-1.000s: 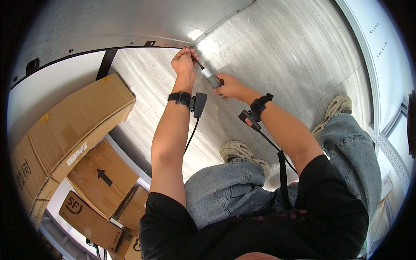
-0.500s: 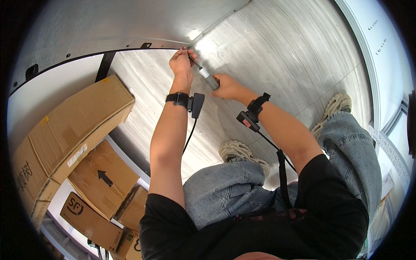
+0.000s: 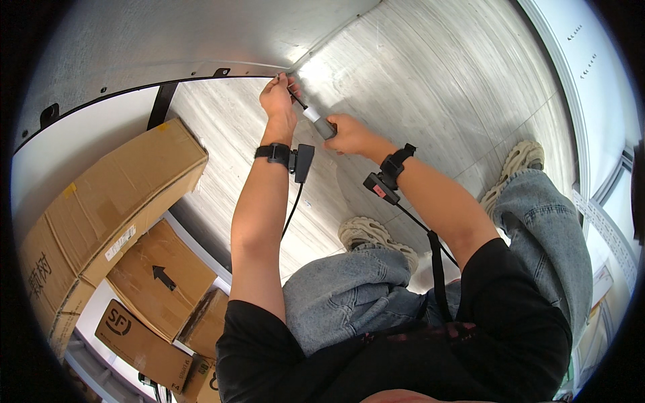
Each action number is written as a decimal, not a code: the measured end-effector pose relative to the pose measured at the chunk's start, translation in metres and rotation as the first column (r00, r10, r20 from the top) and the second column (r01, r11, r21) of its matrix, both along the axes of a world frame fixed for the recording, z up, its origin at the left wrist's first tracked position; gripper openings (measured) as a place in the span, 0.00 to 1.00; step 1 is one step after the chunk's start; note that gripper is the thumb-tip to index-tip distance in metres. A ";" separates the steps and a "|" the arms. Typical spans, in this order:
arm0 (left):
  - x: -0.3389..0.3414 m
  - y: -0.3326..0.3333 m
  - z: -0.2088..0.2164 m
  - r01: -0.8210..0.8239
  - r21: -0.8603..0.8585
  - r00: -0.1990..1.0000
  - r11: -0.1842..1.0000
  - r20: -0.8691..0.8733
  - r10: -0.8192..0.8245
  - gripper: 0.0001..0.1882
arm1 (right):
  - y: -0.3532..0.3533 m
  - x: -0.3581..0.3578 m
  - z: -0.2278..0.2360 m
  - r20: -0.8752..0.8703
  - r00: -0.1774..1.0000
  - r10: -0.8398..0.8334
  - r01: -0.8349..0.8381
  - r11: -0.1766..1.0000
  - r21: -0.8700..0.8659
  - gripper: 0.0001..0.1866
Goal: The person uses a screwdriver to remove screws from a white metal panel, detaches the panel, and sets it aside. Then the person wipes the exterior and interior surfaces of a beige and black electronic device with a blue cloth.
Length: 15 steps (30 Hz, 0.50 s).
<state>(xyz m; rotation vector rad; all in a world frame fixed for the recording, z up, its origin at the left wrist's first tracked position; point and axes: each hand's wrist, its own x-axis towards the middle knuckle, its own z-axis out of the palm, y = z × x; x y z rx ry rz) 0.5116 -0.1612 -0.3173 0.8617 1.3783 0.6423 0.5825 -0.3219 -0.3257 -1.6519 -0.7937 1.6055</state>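
My right hand (image 3: 351, 133) is wrapped round the grey handle of a screwdriver (image 3: 321, 125), which has a silver collar and a thin dark shaft. The shaft points up and left toward my left hand (image 3: 277, 97). At the bottom corner of a large grey metal panel (image 3: 168, 37), my left fingers are closed together around the shaft's far end. Those fingers hide the screwdriver's tip and whatever they pinch there. Along the panel's lower edge are small holes and a dark bracket (image 3: 222, 72).
Cardboard boxes (image 3: 127, 181) are stacked at the left, beside a black upright post (image 3: 162, 105). Wood-look flooring (image 3: 430, 87) lies beyond my hands. A white panel (image 3: 571, 60) rises at the right. Black straps with small devices and cables are on both my wrists.
Both hands and the screwdriver have shifted very slightly left. My grip on the handle stays the same, and the left fingers remain at the panel corner.
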 end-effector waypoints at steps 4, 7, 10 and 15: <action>0.003 0.000 0.004 0.009 -0.013 1.000 1.000 -0.021 -0.009 0.10 | -0.004 -0.005 -0.003 0.035 0.997 -0.064 0.061 0.996 0.064 0.14; 0.003 0.000 0.002 0.005 -0.001 0.999 1.000 -0.050 -0.005 0.11 | -0.006 -0.007 0.001 0.021 0.995 -0.098 0.097 0.994 0.056 0.14; 0.002 0.000 0.001 -0.017 -0.018 1.000 1.000 -0.018 0.016 0.11 | -0.009 -0.007 0.005 -0.006 0.994 -0.113 0.113 0.991 0.065 0.14; -0.001 -0.005 0.002 -0.015 -0.051 0.999 0.999 0.046 0.018 0.11 | -0.015 -0.009 0.007 -0.057 0.994 -0.096 0.097 0.995 0.006 0.15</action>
